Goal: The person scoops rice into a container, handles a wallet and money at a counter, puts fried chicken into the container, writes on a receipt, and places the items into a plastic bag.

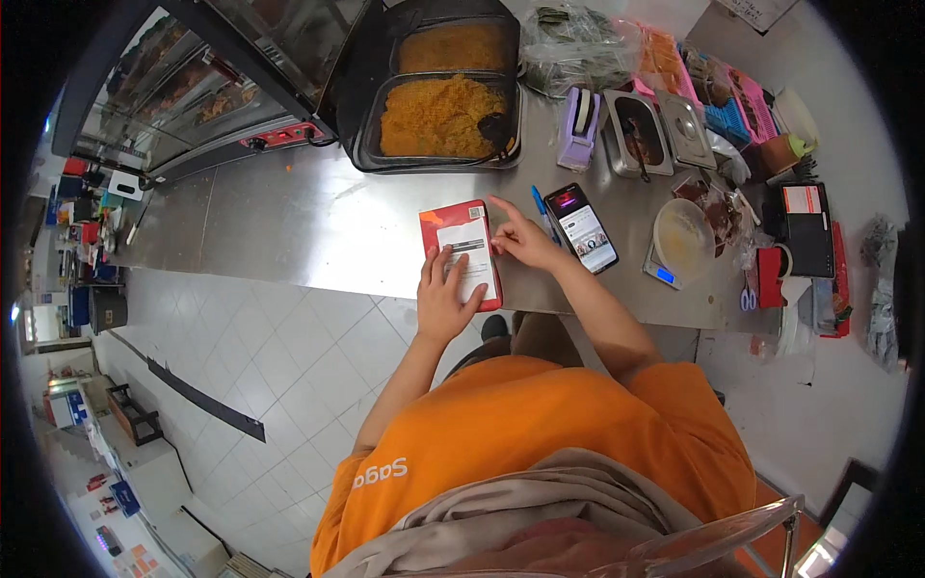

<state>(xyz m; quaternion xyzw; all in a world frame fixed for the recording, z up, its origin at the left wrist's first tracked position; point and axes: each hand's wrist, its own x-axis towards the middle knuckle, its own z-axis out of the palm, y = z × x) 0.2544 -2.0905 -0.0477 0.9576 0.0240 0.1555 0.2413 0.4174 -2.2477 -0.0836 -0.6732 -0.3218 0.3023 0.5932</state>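
A red booklet or flat packet with a white printed panel point(468, 233) lies on the steel counter point(289, 217) in front of me. My left hand point(446, 295) rests palm down on its lower left part, fingers spread. At its right edge is my right hand point(522, 235), index finger extended and the other fingers curled, holding nothing visible. Whether its fingertips touch the red edge, I cannot tell. Just right of this hand lie a blue pen point(540, 204) and a smartphone point(582, 228) with its screen lit.
Trays of orange-yellow crumbly food point(441, 119) stand behind the booklet, beside a glass display warmer point(195, 94). Farther right are a purple tape dispenser point(577, 134), a steel container point(637, 137) with a utensil, a bowl point(683, 235) on a digital scale point(660, 274), and scissors point(749, 298).
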